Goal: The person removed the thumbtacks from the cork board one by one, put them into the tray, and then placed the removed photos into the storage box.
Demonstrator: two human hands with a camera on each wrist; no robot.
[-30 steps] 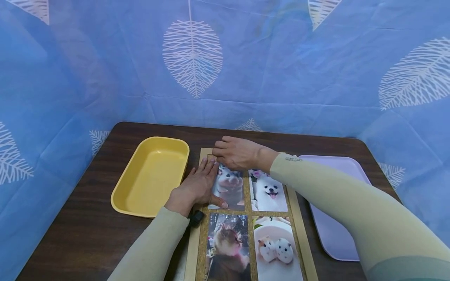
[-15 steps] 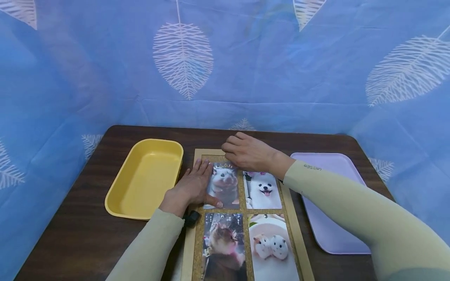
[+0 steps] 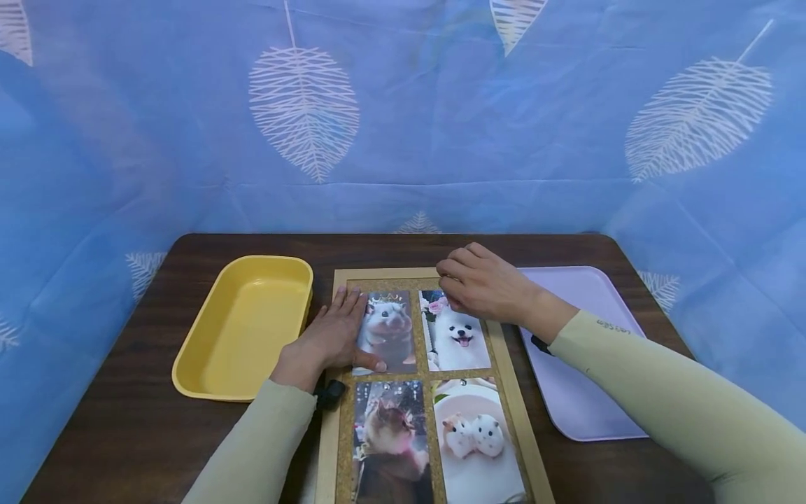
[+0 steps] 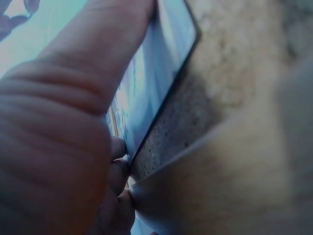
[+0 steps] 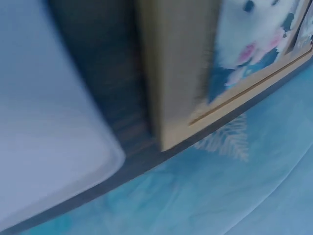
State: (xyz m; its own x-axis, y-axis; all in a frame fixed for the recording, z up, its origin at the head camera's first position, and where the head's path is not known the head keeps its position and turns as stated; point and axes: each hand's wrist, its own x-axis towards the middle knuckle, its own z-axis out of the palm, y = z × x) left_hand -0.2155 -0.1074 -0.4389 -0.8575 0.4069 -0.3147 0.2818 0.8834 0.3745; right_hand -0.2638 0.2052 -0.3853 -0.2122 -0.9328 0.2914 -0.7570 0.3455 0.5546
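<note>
And my right hand (image 3: 485,283) has swung off the hamster photo (image 3: 389,339) at the corkboard's (image 3: 425,376) eleven o'clock, over to the dog photo's (image 3: 458,343) one o'clock corner, fingers curled, contents impossible to tell; my left hand (image 3: 330,332), outstretched, steadies the hamster alone

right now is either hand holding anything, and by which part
The left hand grips nothing; it rests on the left side of the crowned hamster photo. Whether the right hand holds anything cannot be told.
</note>
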